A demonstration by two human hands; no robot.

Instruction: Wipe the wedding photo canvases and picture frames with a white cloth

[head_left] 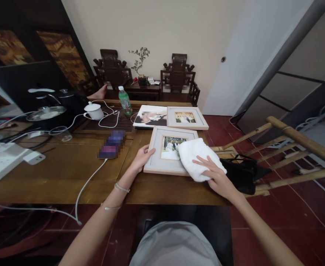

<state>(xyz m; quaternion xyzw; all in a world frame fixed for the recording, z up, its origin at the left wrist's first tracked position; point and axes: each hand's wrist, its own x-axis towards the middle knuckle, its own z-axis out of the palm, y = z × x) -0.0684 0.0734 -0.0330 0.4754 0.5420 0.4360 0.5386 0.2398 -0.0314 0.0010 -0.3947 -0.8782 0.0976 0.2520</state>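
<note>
A pale picture frame (155, 151) with a photo of two people lies on the wooden table in front of me. My left hand (143, 157) grips its left edge, thumb on top and fingers at the side. Spread over a folded white cloth (191, 159), my right hand (214, 173) presses it on the frame's right part and hides that corner. Behind, a second framed photo (186, 117) lies flat, touching a white-covered photo book (150, 116) on its left.
On the table (68, 181) are a phone (112, 145) with its charging cable, a green-labelled bottle (125, 101), a lidded white cup (93, 111), a clear plastic cup (64, 133) and a power strip (6, 159). A bamboo chair (284, 142) with a black bag (240, 171) stands at right.
</note>
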